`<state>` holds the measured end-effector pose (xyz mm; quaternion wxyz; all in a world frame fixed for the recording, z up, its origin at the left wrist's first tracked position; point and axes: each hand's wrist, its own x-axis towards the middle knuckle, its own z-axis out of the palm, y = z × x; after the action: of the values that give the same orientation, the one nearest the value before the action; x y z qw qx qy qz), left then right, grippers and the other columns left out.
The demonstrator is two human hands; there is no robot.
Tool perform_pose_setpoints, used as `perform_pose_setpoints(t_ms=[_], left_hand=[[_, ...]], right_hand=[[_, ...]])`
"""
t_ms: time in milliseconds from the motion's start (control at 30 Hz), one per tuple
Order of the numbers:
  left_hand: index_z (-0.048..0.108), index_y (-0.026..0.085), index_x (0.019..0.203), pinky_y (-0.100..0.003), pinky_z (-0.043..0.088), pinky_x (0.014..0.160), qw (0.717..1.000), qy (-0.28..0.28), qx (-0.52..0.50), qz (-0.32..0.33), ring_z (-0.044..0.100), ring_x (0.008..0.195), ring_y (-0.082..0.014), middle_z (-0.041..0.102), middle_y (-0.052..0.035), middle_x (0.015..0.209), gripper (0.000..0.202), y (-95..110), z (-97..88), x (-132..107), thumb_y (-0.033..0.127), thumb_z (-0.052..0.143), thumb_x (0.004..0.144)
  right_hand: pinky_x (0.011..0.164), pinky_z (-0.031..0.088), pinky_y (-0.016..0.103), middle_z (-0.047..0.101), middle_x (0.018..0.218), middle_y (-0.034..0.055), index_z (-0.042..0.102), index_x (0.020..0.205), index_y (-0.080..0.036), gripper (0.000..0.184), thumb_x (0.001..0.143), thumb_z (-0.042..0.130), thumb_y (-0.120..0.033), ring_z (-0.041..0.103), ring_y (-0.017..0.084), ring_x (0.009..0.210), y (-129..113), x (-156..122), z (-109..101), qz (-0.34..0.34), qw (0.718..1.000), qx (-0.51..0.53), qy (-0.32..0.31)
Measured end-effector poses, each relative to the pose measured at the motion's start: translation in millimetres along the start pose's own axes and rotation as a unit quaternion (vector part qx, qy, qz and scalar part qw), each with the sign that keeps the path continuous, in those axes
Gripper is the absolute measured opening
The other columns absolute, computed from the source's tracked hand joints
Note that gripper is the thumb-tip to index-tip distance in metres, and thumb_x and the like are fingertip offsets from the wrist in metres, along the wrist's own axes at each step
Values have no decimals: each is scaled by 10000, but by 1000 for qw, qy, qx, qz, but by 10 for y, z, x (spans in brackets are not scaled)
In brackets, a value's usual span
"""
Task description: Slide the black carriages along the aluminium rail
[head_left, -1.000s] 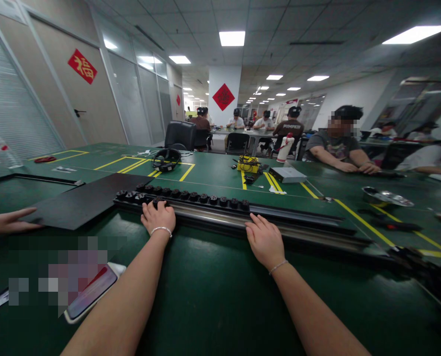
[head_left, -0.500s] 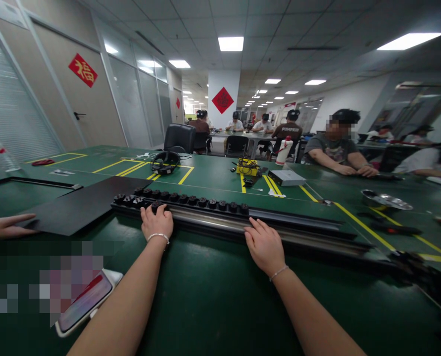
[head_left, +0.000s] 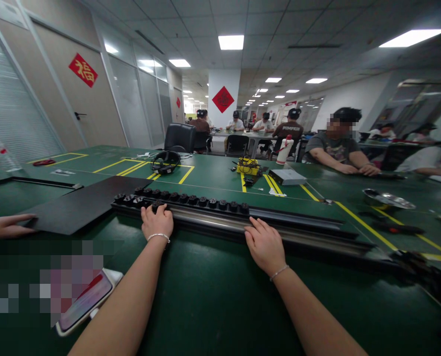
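Note:
A long black rail (head_left: 205, 221) with a shiny metal channel lies across the table in front of me. Round black wheel-like pieces (head_left: 202, 202) stand in rows along its left half and behind it. My left hand (head_left: 157, 225) has its fingers closed around one black round piece (head_left: 157, 204) at the rail's left part. Further right, my right hand (head_left: 265, 244) holds the rail's near edge, fingertips over the channel and thumb on the front side. Both wrists wear thin bracelets.
A co-worker's hand (head_left: 10, 227) touches a flat black panel (head_left: 82, 200) at left. A phone (head_left: 86, 301) lies near my left forearm. Beyond are a headset (head_left: 165, 162), a yellow box with cables (head_left: 248, 166), a silver box (head_left: 287, 176) and a metal bowl (head_left: 389, 199).

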<state>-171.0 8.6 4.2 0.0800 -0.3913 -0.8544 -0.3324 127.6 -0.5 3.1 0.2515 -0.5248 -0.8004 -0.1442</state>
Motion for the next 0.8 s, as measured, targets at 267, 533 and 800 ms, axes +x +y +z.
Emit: perform_pose_setpoints(t_ms=[267, 533, 800], left_hand=[[589, 275, 1113, -490, 346, 962, 1000, -8, -9, -7, 221, 1302, -297, 403, -111, 1309, 378, 1, -1, 2, 284, 362, 811], [593, 287, 1111, -489, 358, 953, 1000, -15, -6, -4, 231, 1298, -297, 417, -108, 1303, 377, -1, -16, 3, 288, 363, 812], [607, 303, 1094, -475, 365, 951, 1000, -21, 2, -5, 247, 1290, -296, 438, -96, 1290, 374, 4, -28, 16, 294, 364, 810]], right_hand=[[891, 342, 358, 530, 1249, 17, 635, 983, -269, 307, 858, 370, -359, 430, 208, 1171, 6, -6, -15, -3, 1000, 3, -6], [901, 333, 361, 524, 1256, 20, 628, 993, -266, 302, 849, 388, -380, 425, 210, 1175, 9, -9, -5, 1, 1000, 6, -13], [904, 330, 365, 513, 1267, 23, 627, 996, -257, 312, 853, 378, -378, 416, 215, 1183, 0, -10, -17, 5, 1000, 12, -16]])
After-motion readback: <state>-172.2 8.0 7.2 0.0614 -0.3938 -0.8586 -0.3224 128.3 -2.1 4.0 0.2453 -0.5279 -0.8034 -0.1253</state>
